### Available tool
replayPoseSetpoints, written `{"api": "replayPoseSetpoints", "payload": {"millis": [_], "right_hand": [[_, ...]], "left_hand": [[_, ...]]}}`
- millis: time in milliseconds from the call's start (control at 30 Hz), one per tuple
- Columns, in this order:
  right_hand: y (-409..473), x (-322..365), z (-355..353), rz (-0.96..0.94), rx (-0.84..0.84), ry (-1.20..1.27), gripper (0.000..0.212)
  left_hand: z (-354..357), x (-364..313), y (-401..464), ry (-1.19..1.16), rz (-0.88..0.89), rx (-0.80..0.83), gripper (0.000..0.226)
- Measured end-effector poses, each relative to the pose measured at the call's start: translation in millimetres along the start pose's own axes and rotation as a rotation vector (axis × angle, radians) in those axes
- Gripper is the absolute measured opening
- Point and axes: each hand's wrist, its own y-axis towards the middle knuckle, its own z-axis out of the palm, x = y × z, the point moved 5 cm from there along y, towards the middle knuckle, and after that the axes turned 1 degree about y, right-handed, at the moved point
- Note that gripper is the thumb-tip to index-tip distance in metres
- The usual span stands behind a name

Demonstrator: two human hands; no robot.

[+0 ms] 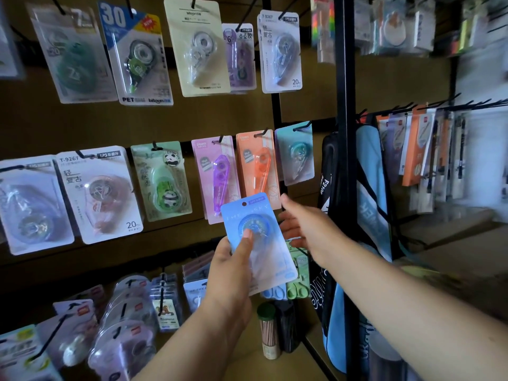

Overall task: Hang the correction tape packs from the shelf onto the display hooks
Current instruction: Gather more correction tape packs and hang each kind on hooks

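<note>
The person's left hand (233, 268) grips a light blue carded correction tape pack (257, 240) with a round blue dispenser under a clear blister, thumb pressed on the blister front and fingers curled behind the card. The pack is held upright, tilted slightly left, with the punched hole near its top edge free of any hook. It sits in front of the lower edge of the middle display row, overlapping the bottom of a pink card holding a purple pen-shaped tape (217, 180) and an orange card with an orange pen-shaped tape (258, 169).

The right hand (305, 229) is open, fingers spread and slightly bent, holding nothing; it reaches forward just to the right of the blue pack, its fingertips near the orange card's lower corner.

A teal card with a clear dispenser (297, 155) hangs from a black wire hook (302, 126) to the right of the orange one, beside a black upright shelf post (343, 133). Further left in the same row hang a green panda-printed pack (162, 180) and a white card marked T-9267 (99, 193). Below the blue pack, a green and blue scissors card (294, 281) is partly hidden behind it, and a green-capped tube of sticks (269, 331) stands on the brown shelf (247, 364). A blue and black bag (368, 193) hangs right of the post.
</note>
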Motion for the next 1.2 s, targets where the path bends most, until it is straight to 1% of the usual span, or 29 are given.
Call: {"api": "replayPoseSetpoints", "payload": {"millis": [67,100,200,267,433,567,633,800,900,1000,1100,1200], "right_hand": [[-20,-3,11,-0.039,0.054,-0.045,0.066],[-29,-3,15,-0.069,0.074,-0.071,0.061],[-48,0,23,-0.143,0.117,-0.053,0.035],[-53,1,23,-0.146,0.094,-0.041,0.028],[-52,4,17,-0.132,0.046,0.047,0.022],[-41,16,-3,-0.176,-0.033,0.132,0.014],[-34,25,-17,-0.212,-0.081,0.141,0.009],[-10,60,-52,-0.313,-0.218,0.15,0.015],[4,83,-67,-0.357,-0.27,0.167,0.015],[18,97,-74,-0.364,-0.295,0.161,0.013],[28,100,-75,-0.346,-0.291,0.155,0.016],[34,98,-74,-0.317,-0.292,0.142,0.017]], "left_hand": [[1,-2,-1,0.005,0.018,-0.002,0.018],[2,-3,-2,0.003,0.026,0.006,0.018],[5,-6,-5,-0.014,0.033,0.021,0.017],[5,-6,-6,-0.008,0.031,0.036,0.017],[6,-5,-7,-0.011,0.0,0.083,0.02],[4,-8,-6,0.034,0.024,0.027,0.017],[3,-10,-5,0.044,0.04,-0.001,0.019],[2,-6,-3,0.032,0.026,-0.008,0.022],[1,-2,-2,0.022,0.01,-0.015,0.023],[1,2,0,0.015,-0.012,-0.022,0.022],[1,4,3,0.007,-0.033,-0.022,0.022],[-3,3,4,0.117,0.003,-0.026,0.02]]}}
